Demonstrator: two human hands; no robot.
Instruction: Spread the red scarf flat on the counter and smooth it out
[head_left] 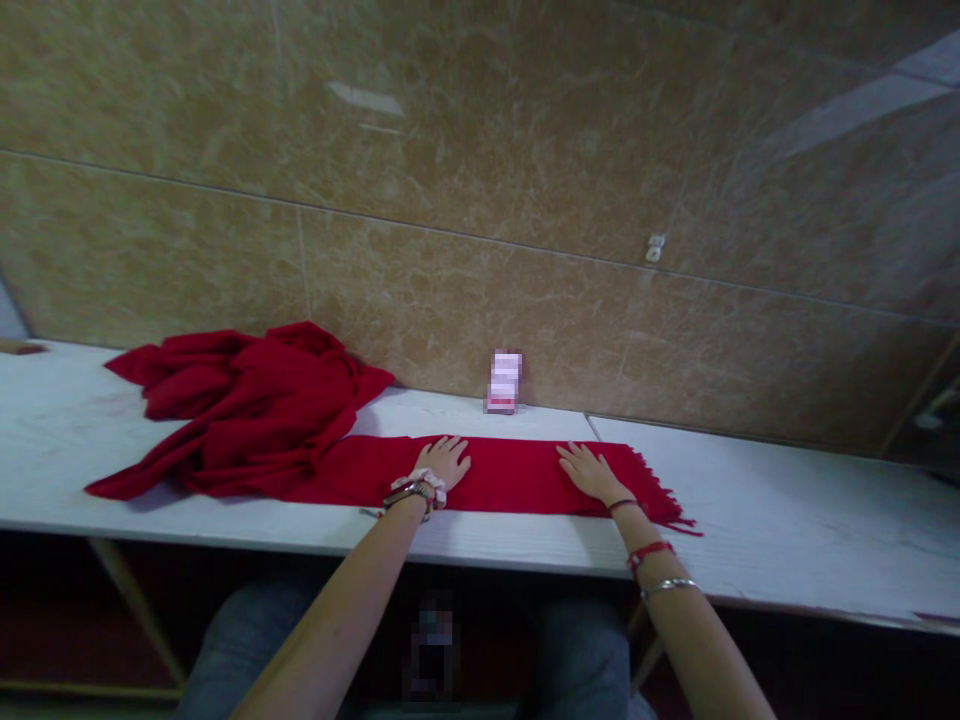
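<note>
A red scarf point(517, 475) lies across the white table, its right part flat in a long strip that ends in a fringe. Its left part is heaped in loose folds against the wall. My left hand point(444, 463) rests palm down on the strip beside the heap, fingers stretched out. Farther right, my right hand point(591, 472) lies flat on the same strip near the fringed end, fingers spread. Neither hand grips the fabric.
The narrow white table point(787, 520) runs along a brown marbled wall point(465, 130). A blurred phone-like object point(504, 382) leans on the wall behind the scarf. A small piece of wood point(21, 347) sits at the far left. My knees are under the table.
</note>
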